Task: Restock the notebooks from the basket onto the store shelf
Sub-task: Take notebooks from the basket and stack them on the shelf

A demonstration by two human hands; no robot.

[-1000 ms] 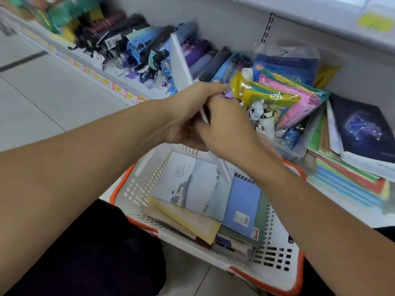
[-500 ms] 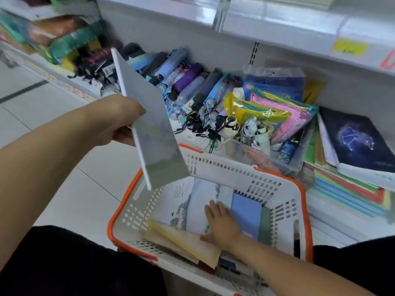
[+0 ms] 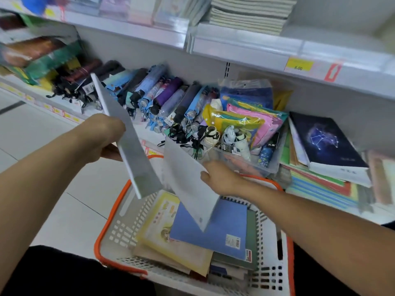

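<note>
Left hand (image 3: 102,136): grip closed on a pale grey notebook (image 3: 128,144), held tilted above the basket (image 3: 119,229); the book runs up and down past the fingers, most of it below the grip.

Right hand (image 3: 222,178): grip closed on the upper right edge of a white notebook (image 3: 188,184), which hangs slanted over the basket.

Basket contents: blue notebook (image 3: 215,229), yellow notebook (image 3: 158,223), others beneath.

Store shelf (image 3: 320,58): behind the basket.

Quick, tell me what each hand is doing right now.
Left hand: closed on a pale notebook, held above the basket.
Right hand: closed on a second pale notebook, lifted from the basket.
</note>
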